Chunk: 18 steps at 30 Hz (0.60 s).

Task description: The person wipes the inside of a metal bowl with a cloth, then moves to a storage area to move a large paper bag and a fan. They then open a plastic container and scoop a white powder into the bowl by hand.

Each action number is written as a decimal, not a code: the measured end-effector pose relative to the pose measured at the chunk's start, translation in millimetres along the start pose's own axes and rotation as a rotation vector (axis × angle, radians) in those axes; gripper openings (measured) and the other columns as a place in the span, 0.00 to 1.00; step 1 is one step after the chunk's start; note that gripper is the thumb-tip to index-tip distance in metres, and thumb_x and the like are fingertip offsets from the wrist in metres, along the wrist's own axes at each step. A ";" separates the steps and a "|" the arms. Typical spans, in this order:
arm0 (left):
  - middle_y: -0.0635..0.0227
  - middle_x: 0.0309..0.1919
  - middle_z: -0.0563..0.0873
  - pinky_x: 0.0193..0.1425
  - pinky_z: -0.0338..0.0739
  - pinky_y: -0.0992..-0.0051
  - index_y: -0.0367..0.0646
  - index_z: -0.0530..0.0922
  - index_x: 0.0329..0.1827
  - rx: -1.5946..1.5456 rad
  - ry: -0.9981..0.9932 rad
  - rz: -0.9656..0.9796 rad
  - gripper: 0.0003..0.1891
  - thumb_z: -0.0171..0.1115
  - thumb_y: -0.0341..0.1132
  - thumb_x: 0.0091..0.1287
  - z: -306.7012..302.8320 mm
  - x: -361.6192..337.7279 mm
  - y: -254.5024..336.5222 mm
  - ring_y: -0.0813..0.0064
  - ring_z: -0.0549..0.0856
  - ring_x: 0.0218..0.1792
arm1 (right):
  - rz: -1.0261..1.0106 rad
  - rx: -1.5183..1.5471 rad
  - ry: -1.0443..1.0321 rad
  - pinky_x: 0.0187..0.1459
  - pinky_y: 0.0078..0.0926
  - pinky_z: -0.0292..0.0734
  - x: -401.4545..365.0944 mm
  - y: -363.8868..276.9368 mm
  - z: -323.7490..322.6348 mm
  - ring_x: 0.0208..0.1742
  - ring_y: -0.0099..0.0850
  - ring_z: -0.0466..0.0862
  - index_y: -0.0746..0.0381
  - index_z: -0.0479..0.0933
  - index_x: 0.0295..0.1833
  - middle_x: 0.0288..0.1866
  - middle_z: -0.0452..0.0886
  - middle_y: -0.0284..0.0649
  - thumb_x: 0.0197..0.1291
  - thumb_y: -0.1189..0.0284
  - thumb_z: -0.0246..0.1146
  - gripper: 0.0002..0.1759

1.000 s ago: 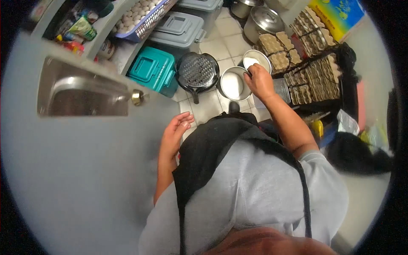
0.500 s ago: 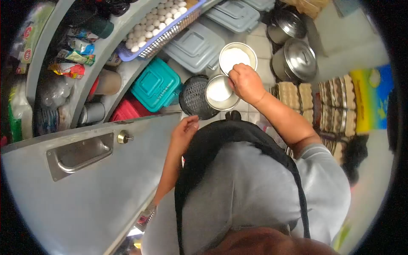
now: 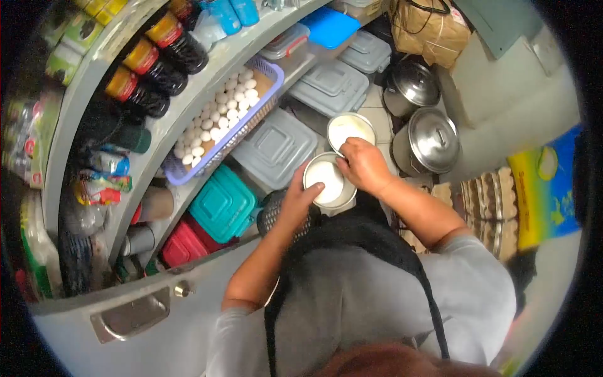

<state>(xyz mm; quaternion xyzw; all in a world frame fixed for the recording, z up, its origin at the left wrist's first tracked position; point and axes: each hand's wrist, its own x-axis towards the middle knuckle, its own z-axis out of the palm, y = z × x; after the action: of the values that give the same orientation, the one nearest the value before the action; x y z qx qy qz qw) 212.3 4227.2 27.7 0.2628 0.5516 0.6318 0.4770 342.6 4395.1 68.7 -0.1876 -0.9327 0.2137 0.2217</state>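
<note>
My left hand (image 3: 303,200) is wrapped around the side of the nearer round metal container (image 3: 348,196), its thumb over the rim. White contents show inside that container. My right hand (image 3: 367,166) is closed at the place where the two containers' rims meet, fingers gripping the edge. The farther metal container (image 3: 369,128) also has white contents and lies just beyond the right hand's knuckles. A black perforated basket (image 3: 269,217) is partly hidden behind my left forearm.
On the left, shelves carry a purple basket (image 3: 221,154) of eggs and dark bottles (image 3: 146,68). Grey lidded bins (image 3: 276,147), a teal bin (image 3: 223,204) and a red bin (image 3: 184,244) stand below. Lidded metal pots (image 3: 433,141) and stacked egg trays (image 3: 490,207) are at right. A door (image 3: 207,314) is near left.
My left hand has come up from beside the apron to hold the nearer container. That container is now raised from over the black basket, and my view has shifted to show more shelf.
</note>
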 end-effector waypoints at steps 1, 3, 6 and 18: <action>0.55 0.65 0.74 0.71 0.67 0.67 0.35 0.59 0.77 -0.064 0.026 -0.035 0.38 0.66 0.34 0.65 9.7 23.3 7.1 0.65 0.74 0.65 | -0.025 -0.019 -0.002 0.43 0.44 0.77 17.5 21.9 -0.8 0.40 0.49 0.80 0.65 0.76 0.33 0.33 0.76 0.47 0.55 0.72 0.67 0.08; 0.55 0.64 0.75 0.69 0.70 0.66 0.35 0.59 0.76 -0.091 0.063 -0.007 0.37 0.65 0.34 0.65 16.3 86.2 -6.8 0.65 0.76 0.63 | -0.037 -0.005 -0.028 0.43 0.45 0.77 56.5 70.3 -3.9 0.40 0.49 0.80 0.65 0.76 0.33 0.34 0.77 0.46 0.55 0.72 0.67 0.08; 0.56 0.64 0.74 0.68 0.71 0.67 0.37 0.59 0.76 -0.163 0.129 0.031 0.36 0.63 0.34 0.66 43.4 182.8 -2.4 0.65 0.76 0.62 | -0.067 -0.001 -0.045 0.44 0.45 0.78 130.0 151.4 -14.9 0.42 0.49 0.81 0.64 0.77 0.34 0.35 0.78 0.46 0.56 0.72 0.66 0.07; 0.60 0.66 0.75 0.61 0.72 0.62 0.46 0.55 0.80 -0.048 0.469 -0.161 0.42 0.56 0.58 0.69 101.7 469.6 47.7 0.66 0.74 0.64 | -0.279 -0.220 -0.231 0.50 0.47 0.77 402.4 376.6 -2.5 0.49 0.49 0.83 0.63 0.81 0.40 0.45 0.83 0.48 0.58 0.69 0.61 0.10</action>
<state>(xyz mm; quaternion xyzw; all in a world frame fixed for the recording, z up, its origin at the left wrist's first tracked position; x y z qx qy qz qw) 93.7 4694.8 7.5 0.0527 0.6512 0.6484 0.3908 105.4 4890.5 23.4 -0.0541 -0.9866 0.0980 0.1189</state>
